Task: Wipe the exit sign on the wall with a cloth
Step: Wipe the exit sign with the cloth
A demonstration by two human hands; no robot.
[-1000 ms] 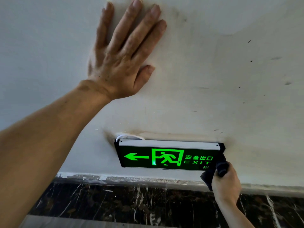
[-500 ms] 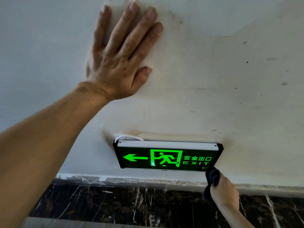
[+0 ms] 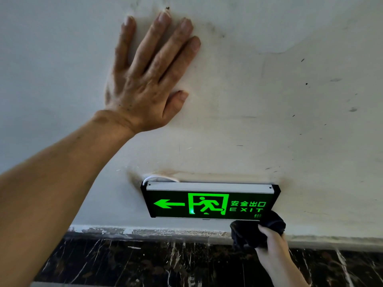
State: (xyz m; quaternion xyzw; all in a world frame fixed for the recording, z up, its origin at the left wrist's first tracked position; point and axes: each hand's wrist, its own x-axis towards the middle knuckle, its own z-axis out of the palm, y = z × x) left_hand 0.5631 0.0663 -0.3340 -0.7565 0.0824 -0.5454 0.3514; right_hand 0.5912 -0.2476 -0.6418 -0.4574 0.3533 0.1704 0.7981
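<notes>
Exit sign [image 3: 209, 201]: mounted low on the wall [image 3: 269, 100], lower centre of the frame, lit green; arrow at its left end, "EXIT" lettering at its right end; long axis running left to right across the picture.
Cloth [image 3: 257, 230]: dark, bunched, lower right of the frame, touching the sign's lower right corner and hanging just below its bottom edge.
Right hand [image 3: 271, 247]: lower right, fingers curled and pinching the cloth from beneath; arm entering from the bottom edge.
Left hand [image 3: 145, 79]: upper left of centre, fingers spread, palm flat on the wall well above the sign; bracing, by the look of it, holding nothing.
Key relation: nearly all of the sign lying up and to the left of the cloth; right hand by far the nearer, left hand well apart.
Likely next stroke: a sweep leftward along the long axis, toward the arrow.
Progress: hard to judge; no clear difference in cleanliness visible on the face.
Risk: white cable [image 3: 159, 179] looping out at the sign's top left corner, best left unsnagged.
</notes>
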